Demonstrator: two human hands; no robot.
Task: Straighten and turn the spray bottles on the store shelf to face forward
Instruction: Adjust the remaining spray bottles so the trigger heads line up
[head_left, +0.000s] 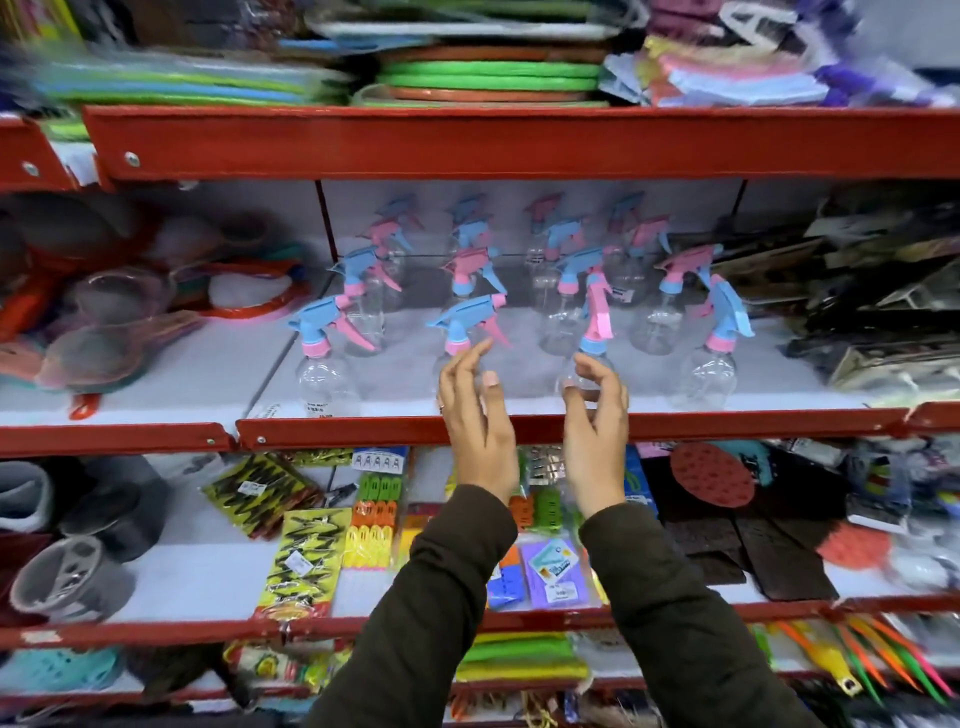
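Note:
Several clear spray bottles with blue and pink trigger heads stand in rows on the middle shelf (519, 428). In the front row, the left bottle (324, 364) and the second bottle (465, 325) have blue heads turned sideways. The third bottle (597, 317) has a pink head and the right bottle (719, 358) a blue one. My left hand (475, 415) is raised in front of the second bottle, fingers apart. My right hand (597, 415) curls loosely in front of the third bottle's body; I cannot tell whether it touches it.
Red shelf edges run above and below the bottles. Plastic strainers (119, 322) lie left of them, dark packaged goods (872, 291) right. Clips and clothes pegs (374, 514) hang on the shelf below, and folded cloths and trays (488, 78) sit on the shelf above.

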